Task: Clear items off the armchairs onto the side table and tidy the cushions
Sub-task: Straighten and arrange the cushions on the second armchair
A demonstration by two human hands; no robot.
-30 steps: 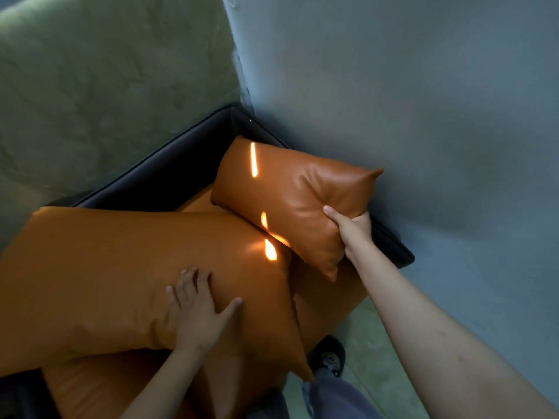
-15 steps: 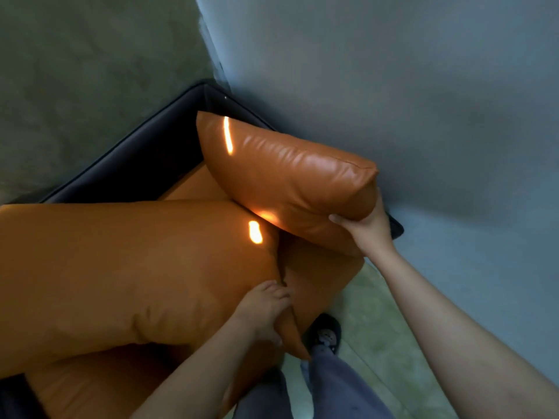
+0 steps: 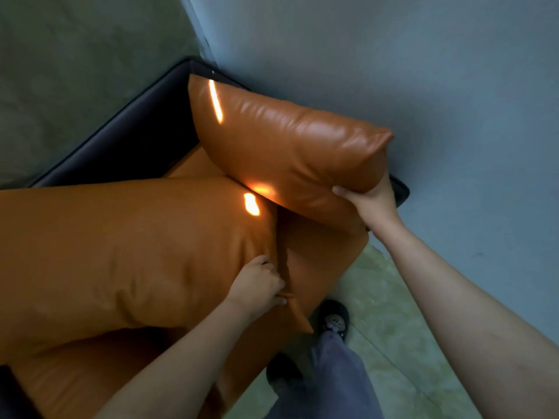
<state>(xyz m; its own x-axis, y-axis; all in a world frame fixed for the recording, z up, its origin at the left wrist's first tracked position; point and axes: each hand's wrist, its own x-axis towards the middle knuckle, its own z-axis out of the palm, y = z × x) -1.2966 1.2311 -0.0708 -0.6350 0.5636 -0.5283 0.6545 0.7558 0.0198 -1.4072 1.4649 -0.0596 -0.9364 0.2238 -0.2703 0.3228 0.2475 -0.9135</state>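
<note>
Two orange leather cushions lie on an armchair with a dark frame [image 3: 127, 131] and an orange seat [image 3: 317, 258]. The large cushion [image 3: 121, 252] lies across the seat at the left. My left hand [image 3: 257, 285] pinches its right edge near the lower corner. The small cushion [image 3: 287, 146] leans against the chair's right side by the wall, tilted. My right hand [image 3: 369, 201] grips its lower right end from below.
A blue-grey wall [image 3: 423, 71] runs close along the chair's right side. A greenish wall [image 3: 75, 55] stands behind the chair. My feet in dark shoes [image 3: 332, 319] stand on the pale green floor [image 3: 378, 328] in front of the chair.
The small cushion has been turned and raised against the chair's right side. My left hand slid from flat on the large cushion to its right edge and closed on it.
</note>
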